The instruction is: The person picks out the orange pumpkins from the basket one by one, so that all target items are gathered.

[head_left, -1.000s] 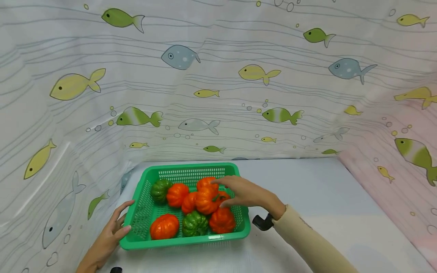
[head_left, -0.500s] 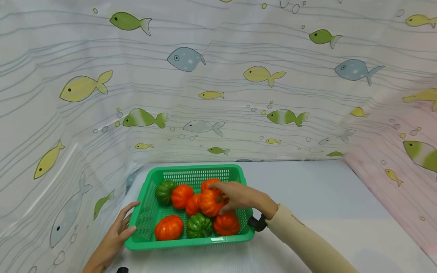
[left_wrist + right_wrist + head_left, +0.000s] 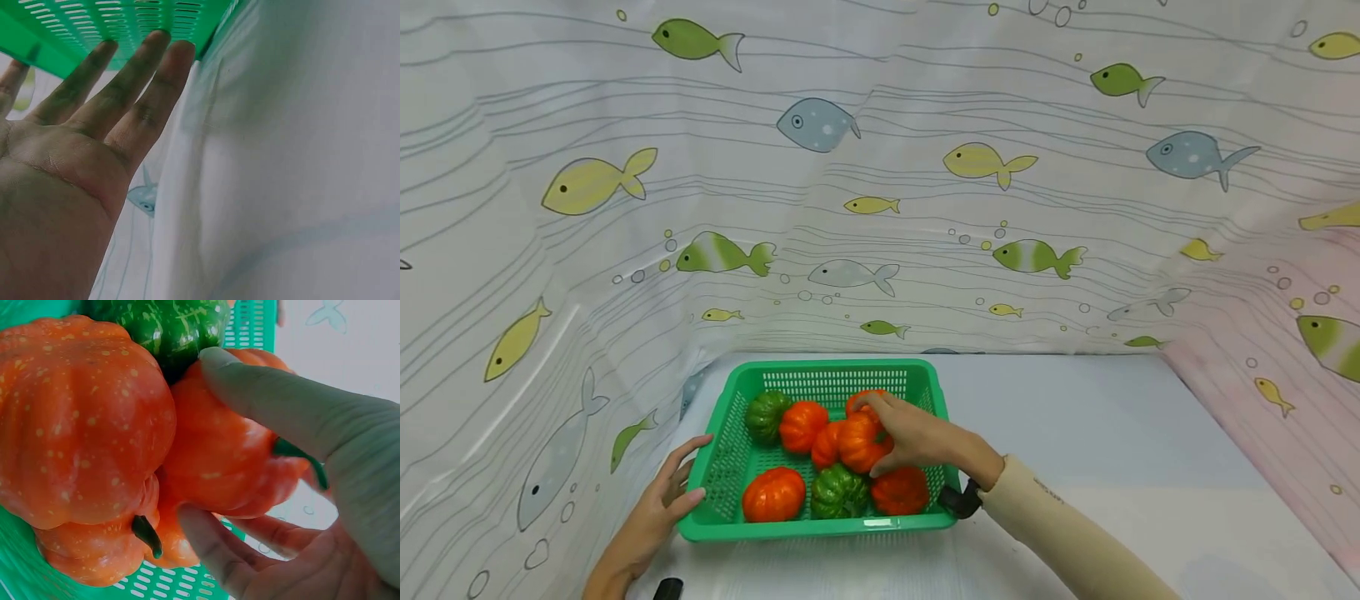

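Note:
A green plastic basket (image 3: 820,528) holds several small orange and green pumpkins. My right hand (image 3: 925,437) is over its right half, the thumb and fingers curled round the sides of an orange pumpkin (image 3: 859,443). In the right wrist view that pumpkin (image 3: 219,450) lies between thumb and fingers, its green stem towards the palm. My left hand (image 3: 658,508) is at the basket's left side. In the left wrist view the left hand's (image 3: 69,162) fingers are nearly straight, with fingertips against the slotted wall (image 3: 144,25).
Around the held pumpkin are a green pumpkin (image 3: 839,492), another orange one (image 3: 901,490) and an orange one (image 3: 773,494) at the front left. The basket stands on a white table (image 3: 1075,433). Fish-printed sheeting (image 3: 880,167) encloses the back and sides.
My right hand has moved left and closed in round the orange pumpkin, covering its stem. My left hand stays at the basket's side. The whole view has shifted slightly.

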Tool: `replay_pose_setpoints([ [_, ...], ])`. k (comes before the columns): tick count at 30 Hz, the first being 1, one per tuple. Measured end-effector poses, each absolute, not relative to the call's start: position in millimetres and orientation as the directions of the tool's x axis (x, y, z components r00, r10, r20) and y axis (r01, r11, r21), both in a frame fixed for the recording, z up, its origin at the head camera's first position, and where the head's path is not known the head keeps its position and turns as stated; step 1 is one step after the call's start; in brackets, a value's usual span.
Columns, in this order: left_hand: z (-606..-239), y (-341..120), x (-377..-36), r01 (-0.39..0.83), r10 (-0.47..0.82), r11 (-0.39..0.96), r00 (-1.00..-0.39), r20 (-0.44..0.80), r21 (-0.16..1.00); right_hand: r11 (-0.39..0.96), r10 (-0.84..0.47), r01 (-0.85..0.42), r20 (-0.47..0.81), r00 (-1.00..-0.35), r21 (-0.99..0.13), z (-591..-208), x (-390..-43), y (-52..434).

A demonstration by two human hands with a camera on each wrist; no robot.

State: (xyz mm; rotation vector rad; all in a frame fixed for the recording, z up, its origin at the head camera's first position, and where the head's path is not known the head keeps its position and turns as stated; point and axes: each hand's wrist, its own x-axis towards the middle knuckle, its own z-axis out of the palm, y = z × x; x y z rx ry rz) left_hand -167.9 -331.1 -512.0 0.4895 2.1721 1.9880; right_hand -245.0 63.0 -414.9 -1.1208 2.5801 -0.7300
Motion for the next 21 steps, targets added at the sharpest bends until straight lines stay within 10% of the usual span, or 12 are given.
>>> replay_pose_setpoints([
  [21,-515.5,-328.6,-167.3,0.151,0.344,0.077,-0.932,0.116,0.986,0.622,-0.676,-0.603,0.047,-0.736,-0.501,-408.2,-230.9,87.0],
])
